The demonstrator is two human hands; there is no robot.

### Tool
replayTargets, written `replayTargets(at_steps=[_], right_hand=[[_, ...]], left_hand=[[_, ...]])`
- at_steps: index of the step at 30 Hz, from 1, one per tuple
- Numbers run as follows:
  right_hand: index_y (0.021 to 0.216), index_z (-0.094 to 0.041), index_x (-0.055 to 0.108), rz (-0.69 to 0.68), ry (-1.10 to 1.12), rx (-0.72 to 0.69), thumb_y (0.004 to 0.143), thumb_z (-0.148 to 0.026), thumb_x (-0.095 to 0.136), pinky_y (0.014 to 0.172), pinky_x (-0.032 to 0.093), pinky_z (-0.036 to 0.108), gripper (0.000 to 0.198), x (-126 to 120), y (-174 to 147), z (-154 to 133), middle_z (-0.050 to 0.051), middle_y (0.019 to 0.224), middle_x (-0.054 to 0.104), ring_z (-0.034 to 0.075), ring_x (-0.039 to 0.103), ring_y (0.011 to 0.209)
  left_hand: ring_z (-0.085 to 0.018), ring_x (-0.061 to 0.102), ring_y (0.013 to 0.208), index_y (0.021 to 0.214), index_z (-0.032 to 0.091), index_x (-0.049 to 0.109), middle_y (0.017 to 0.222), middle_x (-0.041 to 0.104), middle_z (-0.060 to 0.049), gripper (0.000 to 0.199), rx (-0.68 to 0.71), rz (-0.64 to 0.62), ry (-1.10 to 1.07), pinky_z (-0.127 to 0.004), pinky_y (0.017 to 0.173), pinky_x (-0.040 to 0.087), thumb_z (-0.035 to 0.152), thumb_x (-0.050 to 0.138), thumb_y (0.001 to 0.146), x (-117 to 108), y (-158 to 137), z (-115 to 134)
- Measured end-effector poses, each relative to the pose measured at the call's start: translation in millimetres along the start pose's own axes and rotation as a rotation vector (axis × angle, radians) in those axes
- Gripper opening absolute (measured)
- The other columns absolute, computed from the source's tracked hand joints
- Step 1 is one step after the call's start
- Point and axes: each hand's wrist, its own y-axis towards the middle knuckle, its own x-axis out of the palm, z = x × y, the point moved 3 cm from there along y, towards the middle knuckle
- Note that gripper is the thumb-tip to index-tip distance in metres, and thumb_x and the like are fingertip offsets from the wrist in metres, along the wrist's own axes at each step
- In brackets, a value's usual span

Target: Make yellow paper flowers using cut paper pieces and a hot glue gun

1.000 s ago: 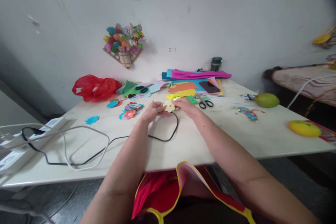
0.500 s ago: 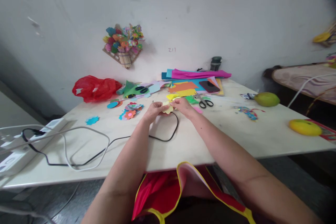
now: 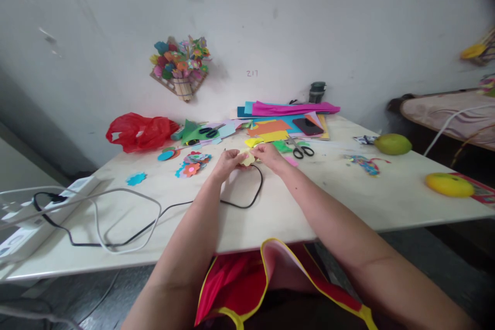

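Two bare hands meet above the middle of the tabletop (image 3: 336, 196), with a pale yellow flower (image 3: 246, 158) between them. The left hand (image 3: 227, 164) has its fingers closed on the flower's left side, while the fingers of the right hand (image 3: 268, 157) pinch its right edge. A pink spot shows near its centre — the fingertips are small in this view, so exactly how they press on the petals is hard to make out.

Just below the flower, a black cord (image 3: 249, 207) loops out and runs left under the left forearm toward a white power strip (image 3: 83, 185) at the tabletop's left side. To the right of the right hand lie dark-handled scissors (image 3: 303, 152), with a green scrap (image 3: 282, 146) and a pink piece (image 3: 291, 161) nearby. Left of the left hand sits a small pile of layered flowers (image 3: 191, 167), an orange one in front; farther left lies a single blue flower (image 3: 136, 179).

Behind the hands, coloured sheets (image 3: 270, 127) spread toward the wall — a phone (image 3: 308, 126) rests on them. A crumpled red bag (image 3: 141, 133) occupies the far left, and two fruits (image 3: 393, 144) lie at the right.
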Motion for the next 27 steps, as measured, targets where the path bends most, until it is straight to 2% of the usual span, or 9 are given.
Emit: replayTargets(at_steps=[5,14,21,24,27], right_hand=[[0.056,-0.016,0.051,0.001,0.058,0.004,0.063,-0.039,0.056,0.054,0.034,0.023,0.025,-1.6,0.2,0.7,-0.003,0.055,0.047,0.009,0.041,0.054],[0.058,-0.015,0.053,0.058,0.065,-0.006,0.064,-0.040,0.057,0.054,0.035,0.023,0.026,-5.0,1.8,2.8,-0.002,0.056,0.050,0.009,0.043,0.054],[0.063,-0.014,0.058,-0.058,0.236,0.093,0.063,-0.050,0.061,0.056,0.039,0.024,0.036,-1.3,-4.9,-5.1,0.001,0.061,0.057,0.010,0.051,0.057],[0.063,-0.014,0.059,-0.021,0.296,0.117,0.062,-0.051,0.062,0.057,0.041,0.024,0.037,-1.8,-4.9,-5.2,0.002,0.060,0.057,0.011,0.051,0.056],[0.062,-0.014,0.058,0.087,0.361,0.111,0.060,-0.047,0.065,0.057,0.042,0.025,0.034,-4.8,-1.8,-0.2,0.002,0.060,0.058,0.010,0.051,0.055]], left_hand=[[-0.018,0.065,0.062,0.082,0.010,0.058,0.069,0.065,-0.009,0.048,-0.008,-0.029,-0.053,-0.027,0.058,0.051,0.057,0.053,0.072,-4.1,-0.6,0.4],[-0.019,0.066,0.066,0.071,0.011,0.056,0.069,0.067,-0.009,0.033,-0.058,-0.063,-0.033,-0.028,0.065,0.051,0.042,0.068,0.066,-4.2,-5.0,0.9],[-0.018,0.066,0.065,0.067,0.012,0.052,0.069,0.067,-0.007,0.032,-0.041,0.005,-0.040,-0.030,0.067,0.052,0.039,0.069,0.064,-5.0,-2.9,-0.7],[-0.018,0.066,0.065,0.067,0.013,0.052,0.068,0.067,-0.006,0.032,-0.044,0.010,-0.042,-0.030,0.066,0.052,0.039,0.069,0.064,-4.4,-2.7,-0.1],[-0.017,0.065,0.063,0.067,0.013,0.051,0.066,0.067,-0.006,0.031,-0.053,0.013,-0.044,-0.029,0.065,0.051,0.039,0.069,0.064,-5.1,-1.9,-1.4]])
